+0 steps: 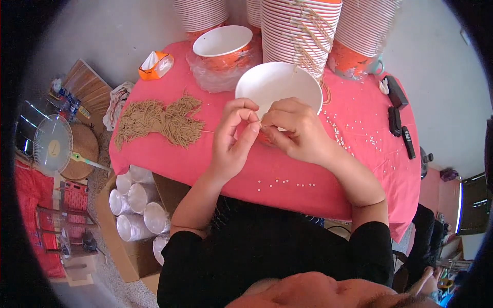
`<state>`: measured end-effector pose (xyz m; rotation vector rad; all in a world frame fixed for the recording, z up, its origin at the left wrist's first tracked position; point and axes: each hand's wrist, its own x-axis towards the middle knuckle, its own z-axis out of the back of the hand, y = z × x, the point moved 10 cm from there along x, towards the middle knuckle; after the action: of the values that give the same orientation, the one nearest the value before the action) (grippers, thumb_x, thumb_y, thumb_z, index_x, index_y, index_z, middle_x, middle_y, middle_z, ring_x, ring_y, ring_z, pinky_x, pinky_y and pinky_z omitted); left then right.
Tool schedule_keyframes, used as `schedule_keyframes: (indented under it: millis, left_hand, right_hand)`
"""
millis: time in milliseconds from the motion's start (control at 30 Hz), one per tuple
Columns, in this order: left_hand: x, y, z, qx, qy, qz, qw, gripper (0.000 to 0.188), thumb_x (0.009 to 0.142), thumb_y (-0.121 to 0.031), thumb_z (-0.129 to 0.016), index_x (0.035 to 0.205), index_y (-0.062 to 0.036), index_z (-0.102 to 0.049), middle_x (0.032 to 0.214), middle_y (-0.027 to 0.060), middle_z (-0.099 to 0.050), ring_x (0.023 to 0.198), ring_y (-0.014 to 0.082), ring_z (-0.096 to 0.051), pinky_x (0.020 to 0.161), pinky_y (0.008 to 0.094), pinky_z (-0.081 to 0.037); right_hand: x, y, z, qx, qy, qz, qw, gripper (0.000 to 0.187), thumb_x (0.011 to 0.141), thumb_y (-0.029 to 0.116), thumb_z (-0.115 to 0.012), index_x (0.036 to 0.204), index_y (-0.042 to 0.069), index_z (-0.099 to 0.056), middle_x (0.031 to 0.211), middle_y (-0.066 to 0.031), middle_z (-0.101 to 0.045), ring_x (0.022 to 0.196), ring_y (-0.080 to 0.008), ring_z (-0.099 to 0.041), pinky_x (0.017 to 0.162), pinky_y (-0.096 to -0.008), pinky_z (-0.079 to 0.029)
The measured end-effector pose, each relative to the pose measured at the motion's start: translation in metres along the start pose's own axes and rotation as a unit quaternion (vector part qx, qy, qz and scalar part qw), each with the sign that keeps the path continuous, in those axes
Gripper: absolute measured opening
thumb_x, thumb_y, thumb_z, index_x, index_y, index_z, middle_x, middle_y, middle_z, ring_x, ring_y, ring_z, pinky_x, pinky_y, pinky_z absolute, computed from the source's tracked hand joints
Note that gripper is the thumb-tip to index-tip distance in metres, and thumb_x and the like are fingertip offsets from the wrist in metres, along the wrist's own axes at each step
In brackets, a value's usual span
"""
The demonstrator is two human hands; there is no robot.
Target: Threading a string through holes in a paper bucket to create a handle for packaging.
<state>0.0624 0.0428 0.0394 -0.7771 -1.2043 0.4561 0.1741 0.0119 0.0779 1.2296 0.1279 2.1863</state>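
Note:
My left hand (235, 137) and my right hand (298, 127) meet over the near rim of a paper bucket (272, 82), white inside with orange on its outer wall. Thumb and fingers of both hands are pinched together at one spot. A tiny pale bit shows between the fingertips, too small to name. To the left of my hands lies a loose bundle of tan cords (159, 123). One cord strays from it toward my left hand. Small white ring-like pieces (336, 134) are scattered to the right of the bucket, and several more lie in a row near the table's front edge.
Tall stacks of white-and-orange buckets (292, 36) rise behind, with cords hanging from one. Another bucket (223, 41) sits in clear plastic. Far left on the pink tablecloth (308, 164) is an orange packet (154, 65); black objects (394, 120) lie right. A carton (133, 256) holds white cups.

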Motion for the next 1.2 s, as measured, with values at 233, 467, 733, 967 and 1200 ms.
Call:
schedule_keyframes:
  millis: [233, 467, 733, 967, 1200]
  left_hand:
    - [-0.003, 0.018, -0.002, -0.149, 0.028, 0.056, 0.987, 0.006, 0.092, -0.01, -0.055, 0.093, -0.0036, -0.054, 0.128, 0.0112, -0.048, 0.118, 0.0187, -0.045, 0.103, 0.0346, -0.033]
    - [-0.004, 0.019, 0.006, -0.115, -0.023, 0.081, 0.99, 0.007, 0.094, -0.01, -0.057, 0.095, -0.0029, -0.055, 0.125, 0.0104, -0.048, 0.116, 0.0162, -0.045, 0.098, 0.0312, -0.038]
    - [-0.01, 0.008, 0.015, 0.059, -0.067, 0.049, 0.995, 0.01, 0.09, -0.006, -0.064, 0.094, -0.0008, -0.057, 0.091, 0.0061, -0.059, 0.085, 0.016, -0.055, 0.08, 0.0281, -0.044]
    - [-0.006, -0.006, 0.011, 0.054, -0.058, 0.044, 0.996, 0.007, 0.09, -0.004, -0.062, 0.095, -0.0006, -0.057, 0.085, 0.0023, -0.058, 0.081, 0.0106, -0.053, 0.077, 0.0245, -0.043]
    - [-0.007, 0.011, 0.003, -0.058, -0.024, 0.112, 0.992, 0.006, 0.093, -0.005, -0.058, 0.096, 0.0001, -0.057, 0.087, -0.0001, -0.057, 0.083, 0.0071, -0.05, 0.077, 0.0221, -0.042]
  right_hand:
    - [0.001, 0.002, -0.002, 0.006, 0.016, 0.004, 1.0, 0.01, 0.071, 0.004, -0.067, 0.079, 0.005, -0.062, 0.074, -0.0077, -0.059, 0.074, -0.0297, -0.061, 0.073, -0.0425, -0.048]
    - [0.0, -0.001, 0.0, 0.004, 0.002, 0.004, 1.0, 0.012, 0.07, 0.004, -0.068, 0.08, 0.006, -0.062, 0.075, -0.0084, -0.059, 0.076, -0.0298, -0.061, 0.075, -0.0418, -0.048]
    - [-0.001, 0.008, 0.006, -0.043, -0.031, 0.037, 0.998, 0.015, 0.07, 0.006, -0.071, 0.084, 0.007, -0.064, 0.084, -0.0087, -0.062, 0.081, -0.0305, -0.062, 0.077, -0.0409, -0.048]
    - [-0.003, 0.009, 0.01, -0.07, -0.048, 0.046, 0.995, 0.017, 0.069, 0.006, -0.071, 0.085, 0.007, -0.065, 0.085, -0.0084, -0.063, 0.084, -0.03, -0.063, 0.081, -0.0409, -0.049]
    - [-0.002, 0.014, 0.009, -0.089, -0.028, 0.069, 0.993, 0.019, 0.069, 0.007, -0.073, 0.086, 0.006, -0.065, 0.087, -0.009, -0.064, 0.083, -0.0294, -0.063, 0.083, -0.0408, -0.049]
